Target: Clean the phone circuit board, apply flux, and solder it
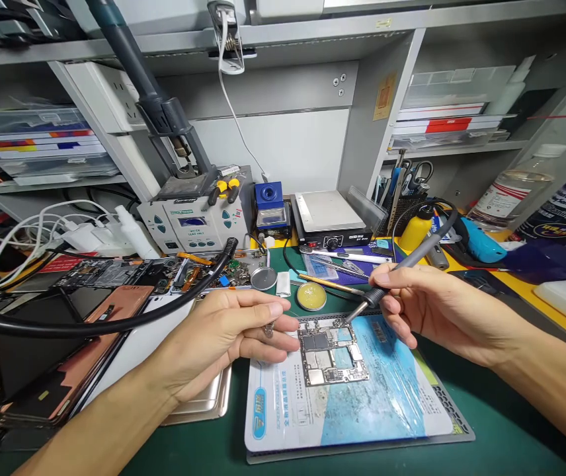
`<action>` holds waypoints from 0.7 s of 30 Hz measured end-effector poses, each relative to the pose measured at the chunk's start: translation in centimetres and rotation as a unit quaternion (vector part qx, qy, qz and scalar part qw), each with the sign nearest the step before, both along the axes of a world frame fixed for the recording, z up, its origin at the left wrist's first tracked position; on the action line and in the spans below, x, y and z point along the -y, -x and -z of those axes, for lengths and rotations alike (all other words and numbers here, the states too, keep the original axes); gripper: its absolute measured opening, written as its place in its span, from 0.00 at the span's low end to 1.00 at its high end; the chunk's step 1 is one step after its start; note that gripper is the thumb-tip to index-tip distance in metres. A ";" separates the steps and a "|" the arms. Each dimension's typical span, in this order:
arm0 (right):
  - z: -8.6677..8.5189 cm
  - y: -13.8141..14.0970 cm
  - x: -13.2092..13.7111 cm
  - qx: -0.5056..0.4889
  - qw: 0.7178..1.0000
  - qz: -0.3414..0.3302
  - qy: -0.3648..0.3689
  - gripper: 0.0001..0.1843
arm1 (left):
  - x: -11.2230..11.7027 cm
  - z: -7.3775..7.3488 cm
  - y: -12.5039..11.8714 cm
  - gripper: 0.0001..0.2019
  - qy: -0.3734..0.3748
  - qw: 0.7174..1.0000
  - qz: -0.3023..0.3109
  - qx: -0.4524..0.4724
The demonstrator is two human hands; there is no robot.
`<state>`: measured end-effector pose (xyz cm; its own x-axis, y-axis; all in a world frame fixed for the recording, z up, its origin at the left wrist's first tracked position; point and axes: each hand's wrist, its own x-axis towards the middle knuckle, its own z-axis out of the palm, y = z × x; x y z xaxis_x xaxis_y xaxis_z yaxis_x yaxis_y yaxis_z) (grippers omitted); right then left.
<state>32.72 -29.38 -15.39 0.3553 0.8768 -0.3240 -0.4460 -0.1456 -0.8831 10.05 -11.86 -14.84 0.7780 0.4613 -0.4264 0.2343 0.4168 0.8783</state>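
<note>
My right hand [412, 301] is closed round the dark grip of a soldering iron [416, 250]. Its metal tip slants down to the upper right edge of a phone circuit board [319, 360]. That board lies flat on a white and blue printed pad [387, 403]. Left of the board, my left hand [243, 324] hovers with thumb and index finger together and the other fingers loosely curled. A small shiny metallic thing [269, 328] shows among its fingers, too small to name. Just behind the board stands an open tin of yellowish flux paste [311, 297].
A hot-air station [196, 221] stands at the back left, its black hose [114, 326] crossing towards my left forearm. Stacked phones and phone parts [69, 357] fill the left. A heating plate [332, 218], a soldering iron holder [270, 208] and bottles [511, 185] line the back.
</note>
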 end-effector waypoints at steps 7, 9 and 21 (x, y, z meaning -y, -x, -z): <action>0.2 -0.3 -0.2 -0.001 1.000 0.004 0.010 0.12 | 0.1 0.1 0.0 0.06 0.050 0.998 -0.017 0.023; 0.3 -0.4 -0.2 -0.002 1.000 0.008 0.010 0.12 | 0.0 0.2 0.0 0.08 0.076 0.997 -0.019 0.021; 0.2 -0.3 0.0 0.009 1.000 0.018 0.009 0.08 | 0.4 -0.2 0.3 0.05 0.048 0.998 -0.024 0.041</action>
